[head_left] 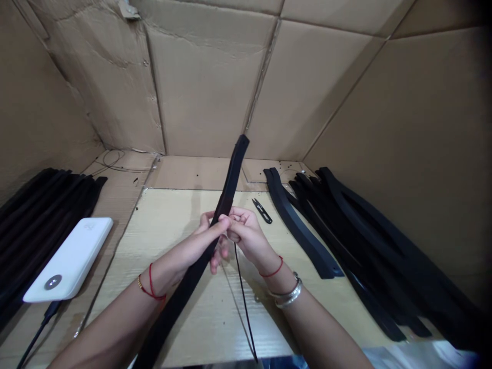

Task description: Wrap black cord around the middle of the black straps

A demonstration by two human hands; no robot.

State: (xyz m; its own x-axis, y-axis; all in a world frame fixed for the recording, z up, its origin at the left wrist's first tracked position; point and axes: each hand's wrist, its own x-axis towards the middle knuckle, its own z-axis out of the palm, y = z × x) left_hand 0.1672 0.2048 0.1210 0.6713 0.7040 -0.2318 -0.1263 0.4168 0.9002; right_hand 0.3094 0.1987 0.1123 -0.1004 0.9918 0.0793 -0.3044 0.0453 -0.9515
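Table (169, 215), pale top, cardboard edges | L: blk strips (38, 220), wht power bank (71, 259) | ctr-R: small blk snips (262, 210) | R: blk strips, piled

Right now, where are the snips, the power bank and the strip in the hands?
Snips (263, 213): head view, on the black handle.
Power bank (79, 251): head view, middle of the white top face.
Strip (230, 183): head view, on its upper part, above the hands.

Your single head view looks forward and down from just above the near edge of the desk (154, 256).
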